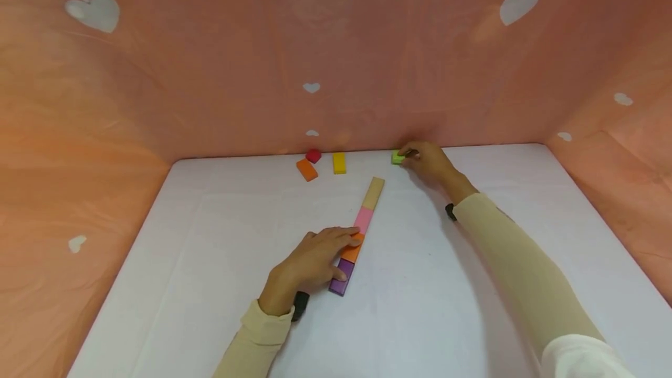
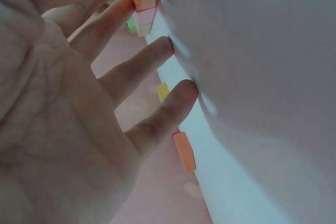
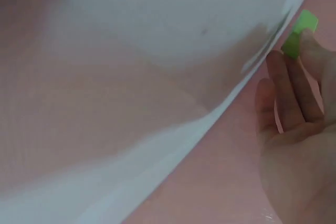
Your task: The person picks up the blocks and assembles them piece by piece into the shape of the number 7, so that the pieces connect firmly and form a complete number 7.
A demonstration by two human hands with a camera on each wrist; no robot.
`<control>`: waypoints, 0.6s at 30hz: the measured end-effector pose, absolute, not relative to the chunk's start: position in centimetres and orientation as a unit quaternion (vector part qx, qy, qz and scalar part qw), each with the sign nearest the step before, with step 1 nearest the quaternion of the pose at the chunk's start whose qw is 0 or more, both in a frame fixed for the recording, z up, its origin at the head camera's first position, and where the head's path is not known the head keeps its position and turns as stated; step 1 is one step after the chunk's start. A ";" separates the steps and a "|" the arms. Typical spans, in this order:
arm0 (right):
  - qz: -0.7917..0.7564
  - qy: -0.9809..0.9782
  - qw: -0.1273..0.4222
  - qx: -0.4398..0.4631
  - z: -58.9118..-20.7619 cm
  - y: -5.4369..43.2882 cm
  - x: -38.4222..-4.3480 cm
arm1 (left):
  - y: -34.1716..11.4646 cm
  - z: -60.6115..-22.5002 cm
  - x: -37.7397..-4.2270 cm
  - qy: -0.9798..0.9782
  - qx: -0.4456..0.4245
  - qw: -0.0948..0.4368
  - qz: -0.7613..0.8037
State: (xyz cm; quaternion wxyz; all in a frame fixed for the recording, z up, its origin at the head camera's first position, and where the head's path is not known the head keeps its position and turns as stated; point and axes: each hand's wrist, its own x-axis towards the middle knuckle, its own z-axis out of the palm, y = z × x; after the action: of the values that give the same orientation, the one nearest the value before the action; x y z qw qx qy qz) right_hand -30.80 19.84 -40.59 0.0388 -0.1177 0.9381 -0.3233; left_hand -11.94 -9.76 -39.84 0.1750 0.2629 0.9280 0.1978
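A slanting row of blocks lies on the table: a tan block (image 1: 374,193) at the far end, then a pink block (image 1: 363,219), an orange block (image 1: 350,251) and a purple block (image 1: 341,278) nearest. My left hand (image 1: 314,256) rests over the row, thumb on the purple block and fingertips at the orange and pink ones. Its fingers look spread and fairly straight in the left wrist view. Near the back edge, my right hand (image 1: 429,163) pinches a light green block (image 3: 301,32) between thumb and fingers.
Toward the back of the white table (image 1: 226,238) lie a yellow block (image 1: 339,163), a loose orange block (image 1: 307,170) and a red block (image 1: 313,156). A peach-coloured sheet with white hearts (image 1: 336,45) rises behind the table and along both sides.
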 end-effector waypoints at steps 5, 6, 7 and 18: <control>-0.347 0.927 0.043 -0.135 -40.9 19.1 -30.5 | -9.8 -39.8 -11.9 0.928 0.259 0.180 0.199; -0.349 0.925 0.043 -0.141 -40.9 18.9 -30.4 | -9.8 -39.9 -11.9 0.928 0.259 0.179 0.199; -0.348 0.925 0.044 -0.147 -41.0 18.6 -30.3 | -9.9 -39.8 -11.9 0.927 0.259 0.180 0.201; -0.336 0.925 0.043 -0.170 -41.0 17.0 -28.9 | -9.8 -39.7 -11.8 0.928 0.263 0.175 0.200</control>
State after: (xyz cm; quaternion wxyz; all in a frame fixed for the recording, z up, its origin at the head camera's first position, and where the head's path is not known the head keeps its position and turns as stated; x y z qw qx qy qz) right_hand -28.86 17.03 -41.03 0.0433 -0.1696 0.9254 -0.3361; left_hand -11.82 -9.79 -39.69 0.1751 0.2625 0.9275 0.2002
